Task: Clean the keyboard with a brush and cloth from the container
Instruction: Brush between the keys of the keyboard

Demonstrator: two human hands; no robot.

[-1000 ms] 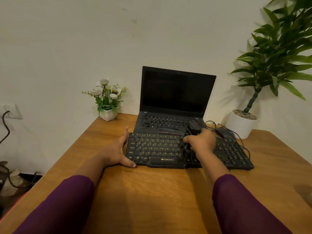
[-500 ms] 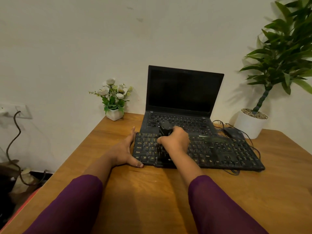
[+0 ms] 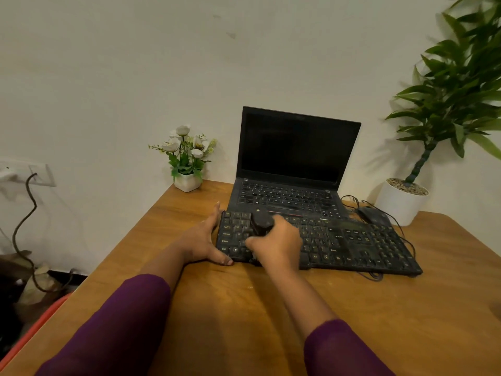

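Observation:
A black external keyboard (image 3: 352,244) lies on the wooden table (image 3: 244,308) in front of an open laptop (image 3: 295,169). My right hand (image 3: 276,246) grips a black brush (image 3: 261,223) by its handle, held over the left part of the keyboard; the bristles are hidden under the hand. My left hand (image 3: 202,241) rests flat against the keyboard's left edge, thumb along its front corner. No cloth or container is in view.
A small white pot of white flowers (image 3: 187,158) stands at the back left of the table. A tall green plant in a white pot (image 3: 402,199) stands at the back right, with a black mouse (image 3: 372,215) and cables beside it. The table's left edge drops off near a wall socket (image 3: 27,172).
My right hand has swept the brush leftward across the keyboard, from right of centre to its left part. My left hand has stayed at the keyboard's left edge.

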